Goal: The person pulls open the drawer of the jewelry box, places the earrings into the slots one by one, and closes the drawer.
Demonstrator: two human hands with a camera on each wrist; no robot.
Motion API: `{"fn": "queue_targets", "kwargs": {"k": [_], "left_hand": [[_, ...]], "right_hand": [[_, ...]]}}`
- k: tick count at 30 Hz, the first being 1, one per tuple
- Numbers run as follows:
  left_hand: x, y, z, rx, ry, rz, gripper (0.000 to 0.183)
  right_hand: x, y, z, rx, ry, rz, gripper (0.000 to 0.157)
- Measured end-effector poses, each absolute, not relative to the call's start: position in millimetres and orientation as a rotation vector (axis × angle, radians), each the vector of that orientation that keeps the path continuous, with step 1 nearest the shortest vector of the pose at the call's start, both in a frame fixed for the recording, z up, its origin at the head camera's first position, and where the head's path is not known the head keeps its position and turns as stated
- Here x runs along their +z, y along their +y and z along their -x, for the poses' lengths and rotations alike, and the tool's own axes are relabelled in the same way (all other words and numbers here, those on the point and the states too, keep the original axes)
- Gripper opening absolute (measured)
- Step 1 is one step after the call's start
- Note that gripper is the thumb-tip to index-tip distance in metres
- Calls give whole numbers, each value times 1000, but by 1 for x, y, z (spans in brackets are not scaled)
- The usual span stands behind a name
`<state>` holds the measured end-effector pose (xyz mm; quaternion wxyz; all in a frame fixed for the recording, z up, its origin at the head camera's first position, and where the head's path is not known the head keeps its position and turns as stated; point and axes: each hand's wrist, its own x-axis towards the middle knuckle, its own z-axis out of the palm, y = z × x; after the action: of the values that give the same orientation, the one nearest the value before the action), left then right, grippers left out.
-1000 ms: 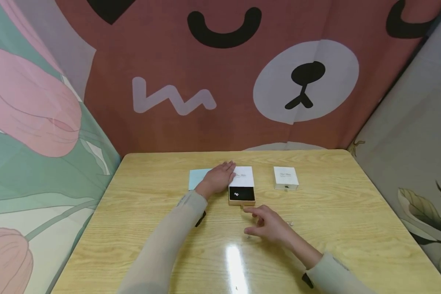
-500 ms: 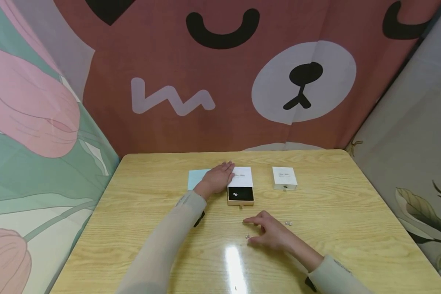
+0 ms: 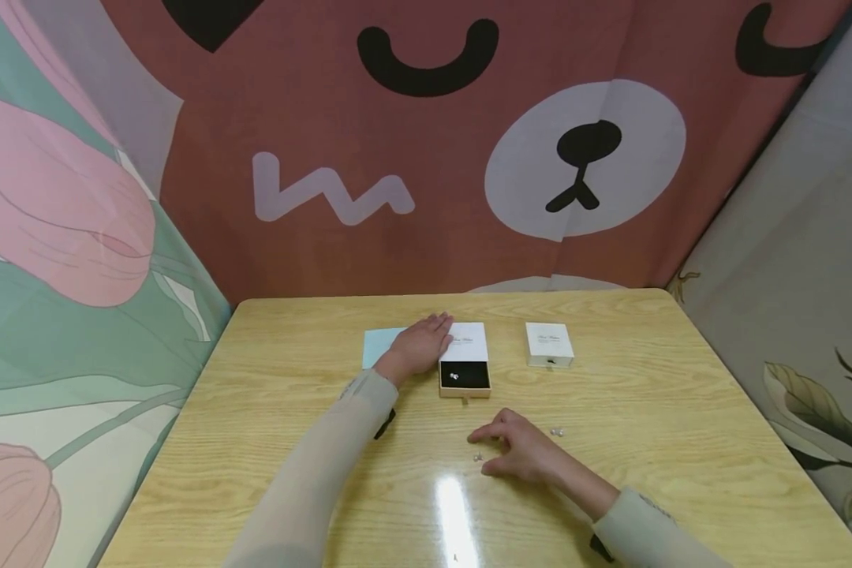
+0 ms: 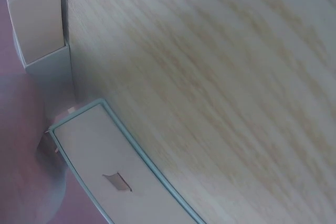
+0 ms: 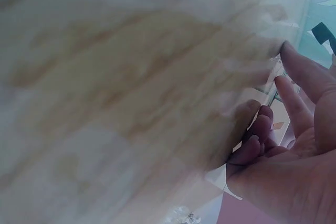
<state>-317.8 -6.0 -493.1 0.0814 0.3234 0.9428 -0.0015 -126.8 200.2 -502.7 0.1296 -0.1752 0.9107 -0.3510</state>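
Right hand (image 3: 521, 454): thumb and index well parted, nothing held. Trinket (image 3: 478, 457) sits on the table (image 3: 277, 418) at the mouth of that gap, left of my palm; can't tell if it touches, too small to read a long axis. Right's clearly nearer; a pinch looks like little travel. Second trinket (image 3: 557, 432): just beyond my wrist. Drawer box (image 3: 476, 392): ahead-left, left hand (image 3: 422, 345) on its sleeve, fingers straight.
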Motion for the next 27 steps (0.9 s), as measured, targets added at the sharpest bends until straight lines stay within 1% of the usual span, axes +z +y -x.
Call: {"fn": "queue_targets", "kwargs": {"k": [4,14,27], "left_hand": [[-492,-6,318,-5,2819,-974,59],[-493,-6,318,2,2824,-966,59],[-498,-6,321,-26,2814,-953,59]], "right_hand": [[-501,199,128,-1001,2636,497,37],[-498,198,130,-956,2629,567,24],[-494,194,130,-941,2610,579,17]]}}
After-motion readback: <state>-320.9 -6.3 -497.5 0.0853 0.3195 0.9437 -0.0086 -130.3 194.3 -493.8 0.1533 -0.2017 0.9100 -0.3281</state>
